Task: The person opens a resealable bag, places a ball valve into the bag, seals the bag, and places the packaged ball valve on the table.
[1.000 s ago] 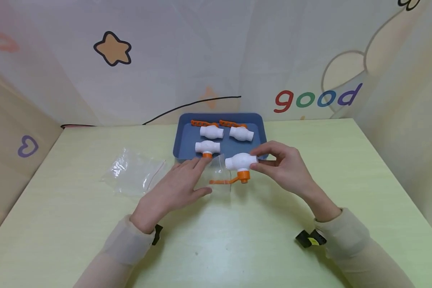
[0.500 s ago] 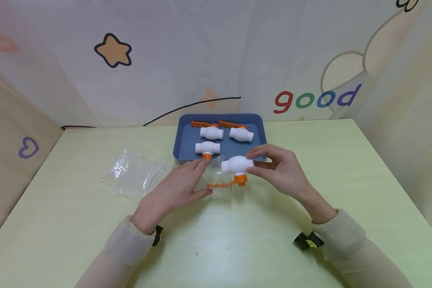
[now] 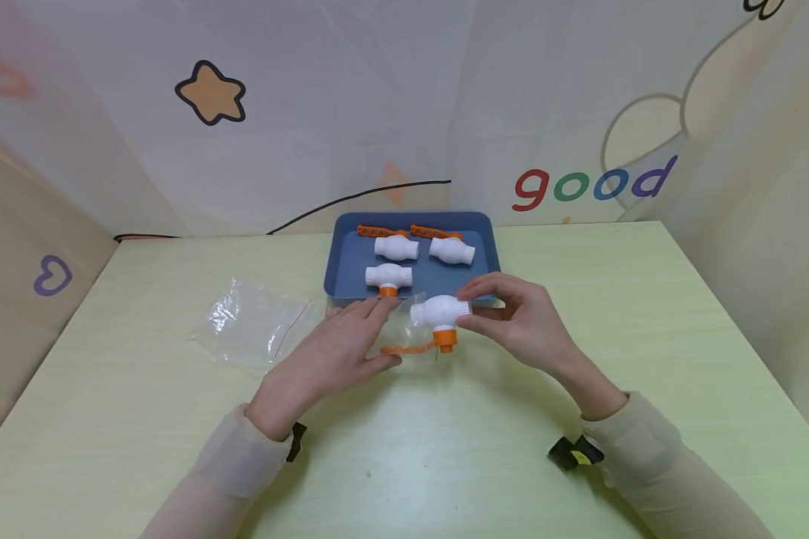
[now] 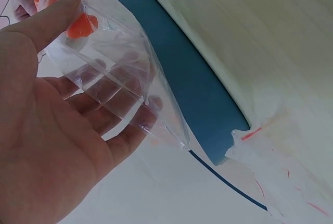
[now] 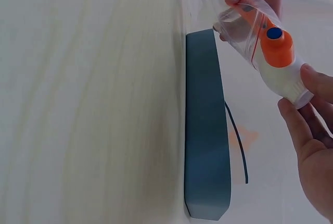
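My right hand (image 3: 522, 322) grips a white ball valve (image 3: 438, 311) by its ribbed right end. The valve's orange stem points down, and its orange handle (image 3: 404, 349) runs left. A clear zip bag (image 4: 119, 62) is in my left hand (image 3: 330, 348), its thumb on one side and its fingers behind the film. The handle and the valve's left end are inside the bag's mouth, while the right end stays outside. In the right wrist view the red zip line crosses beside the orange stem (image 5: 278, 52). How far the valve reaches inside is partly hidden.
Behind the hands stands a blue tray (image 3: 337, 262) with three more white valves, such as the front one (image 3: 389, 275). Two orange handles show at its back. Clear bags (image 3: 243, 322) lie on the table left of the tray. A printed curtain hangs behind.
My right hand has moved slightly left and down, bringing the ball valve farther into the bag's mouth. My left hand has stayed almost in place.
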Demonstrator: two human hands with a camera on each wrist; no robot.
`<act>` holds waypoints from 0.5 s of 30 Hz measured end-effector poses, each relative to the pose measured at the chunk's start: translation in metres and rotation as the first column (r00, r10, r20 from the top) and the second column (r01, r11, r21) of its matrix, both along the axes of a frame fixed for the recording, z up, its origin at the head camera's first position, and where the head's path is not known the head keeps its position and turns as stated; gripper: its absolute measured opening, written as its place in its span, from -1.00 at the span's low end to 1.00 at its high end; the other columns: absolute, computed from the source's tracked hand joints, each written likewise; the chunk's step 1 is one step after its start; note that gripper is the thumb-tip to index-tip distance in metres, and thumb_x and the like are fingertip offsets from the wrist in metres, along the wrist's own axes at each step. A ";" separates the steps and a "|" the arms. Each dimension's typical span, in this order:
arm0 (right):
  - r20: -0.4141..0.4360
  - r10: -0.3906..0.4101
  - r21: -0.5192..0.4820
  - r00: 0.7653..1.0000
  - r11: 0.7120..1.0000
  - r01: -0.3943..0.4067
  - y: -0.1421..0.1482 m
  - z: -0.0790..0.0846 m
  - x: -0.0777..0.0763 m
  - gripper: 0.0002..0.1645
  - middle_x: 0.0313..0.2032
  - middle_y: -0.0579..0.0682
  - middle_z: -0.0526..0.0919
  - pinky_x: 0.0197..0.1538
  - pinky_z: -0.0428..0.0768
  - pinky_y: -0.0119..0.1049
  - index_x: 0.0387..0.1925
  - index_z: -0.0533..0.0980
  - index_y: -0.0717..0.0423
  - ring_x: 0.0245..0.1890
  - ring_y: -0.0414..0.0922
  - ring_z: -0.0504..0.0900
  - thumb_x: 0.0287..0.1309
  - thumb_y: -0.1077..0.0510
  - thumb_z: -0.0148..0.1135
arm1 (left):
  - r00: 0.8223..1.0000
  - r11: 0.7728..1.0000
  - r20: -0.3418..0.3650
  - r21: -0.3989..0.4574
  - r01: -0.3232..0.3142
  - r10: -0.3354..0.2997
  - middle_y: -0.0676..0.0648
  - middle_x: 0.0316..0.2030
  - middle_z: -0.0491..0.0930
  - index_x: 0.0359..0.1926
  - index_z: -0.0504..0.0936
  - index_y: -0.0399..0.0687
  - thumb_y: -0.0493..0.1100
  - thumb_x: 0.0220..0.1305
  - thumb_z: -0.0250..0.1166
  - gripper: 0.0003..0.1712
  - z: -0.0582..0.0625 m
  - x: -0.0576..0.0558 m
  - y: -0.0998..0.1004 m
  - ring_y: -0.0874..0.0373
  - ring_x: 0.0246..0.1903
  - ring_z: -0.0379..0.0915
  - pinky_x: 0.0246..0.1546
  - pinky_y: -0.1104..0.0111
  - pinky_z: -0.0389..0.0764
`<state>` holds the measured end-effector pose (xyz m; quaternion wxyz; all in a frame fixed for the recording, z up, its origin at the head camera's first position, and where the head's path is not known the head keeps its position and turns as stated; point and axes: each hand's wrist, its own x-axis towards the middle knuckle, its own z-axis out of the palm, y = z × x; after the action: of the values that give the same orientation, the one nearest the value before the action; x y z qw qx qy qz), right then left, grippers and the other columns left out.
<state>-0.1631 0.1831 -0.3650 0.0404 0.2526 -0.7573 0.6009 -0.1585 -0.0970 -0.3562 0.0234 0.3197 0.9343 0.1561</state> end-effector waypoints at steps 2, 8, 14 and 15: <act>0.000 -0.001 0.006 1.000 1.000 0.001 0.000 0.000 0.000 -0.64 -0.06 0.12 0.67 -0.02 0.69 -0.23 -0.08 0.66 0.31 -0.02 -0.02 0.66 0.04 0.52 0.48 | 1.000 1.000 -0.002 0.002 0.005 -0.005 -0.13 0.25 0.52 0.45 0.32 -0.15 0.07 0.27 0.49 -0.13 0.000 0.000 0.000 -0.06 0.20 0.47 0.17 -0.02 0.48; 0.008 -0.005 0.022 1.000 1.000 0.005 -0.001 0.000 0.002 -0.64 -0.07 0.10 0.67 -0.03 0.69 -0.23 -0.08 0.66 0.29 -0.02 -0.02 0.65 0.05 0.49 0.49 | 1.000 1.000 -0.013 -0.005 0.012 -0.012 -0.11 0.31 0.47 0.46 0.31 -0.13 0.07 0.26 0.50 -0.11 0.000 0.001 0.002 -0.06 0.25 0.44 0.18 -0.02 0.48; 0.019 0.004 0.016 1.000 1.000 -0.005 -0.003 -0.001 0.003 -0.65 -0.07 0.10 0.66 -0.04 0.70 -0.21 -0.09 0.66 0.29 -0.03 -0.01 0.66 0.06 0.49 0.49 | 1.000 1.000 -0.008 0.002 0.022 -0.022 -0.12 0.27 0.50 0.46 0.31 -0.13 0.07 0.25 0.51 -0.10 -0.001 0.002 0.003 -0.05 0.23 0.44 0.19 -0.04 0.48; 0.019 0.007 0.013 1.000 1.000 -0.008 -0.004 -0.001 0.003 -0.65 -0.07 0.10 0.66 -0.04 0.70 -0.20 -0.09 0.66 0.29 -0.04 0.00 0.66 0.06 0.49 0.48 | 1.000 1.000 -0.009 0.004 0.025 -0.025 -0.12 0.27 0.50 0.46 0.31 -0.13 0.07 0.26 0.51 -0.11 -0.001 0.002 0.003 -0.05 0.22 0.44 0.19 -0.05 0.48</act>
<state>-0.1597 0.1792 -0.3660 0.0292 0.2501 -0.7607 0.5983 -0.1566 -0.0938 -0.3569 0.0207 0.3322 0.9300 0.1562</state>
